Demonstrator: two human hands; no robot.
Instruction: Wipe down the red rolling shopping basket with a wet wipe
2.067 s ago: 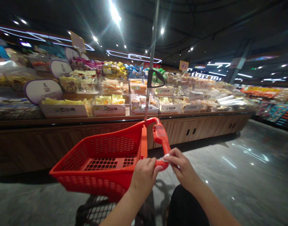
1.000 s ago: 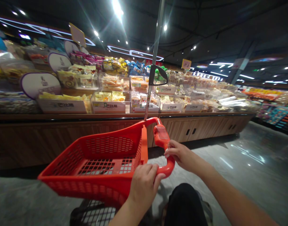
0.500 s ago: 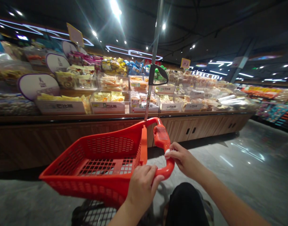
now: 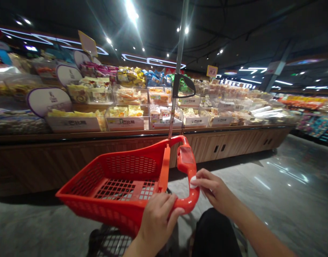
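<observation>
My left hand is closed around the lower part of the red plastic handle of a shopping cart. My right hand sits at the handle's bend, with its fingertips pinching a small white piece against the plastic. The red mesh basket of the cart extends forward and left of my hands and holds nothing I can see. Under it shows the cart's black wire lower rack, partly hidden by the basket and my left forearm.
A long wood-fronted display counter holds clear bins of packaged baked goods and snacks ahead. A thin metal pole with a black hook rises from the cart. Colourful shelving stands far right beyond a polished floor.
The basket's left corner has swung right and the view has tilted slightly. My right hand has shifted a little down and right along the handle, and both hands keep their hold.
</observation>
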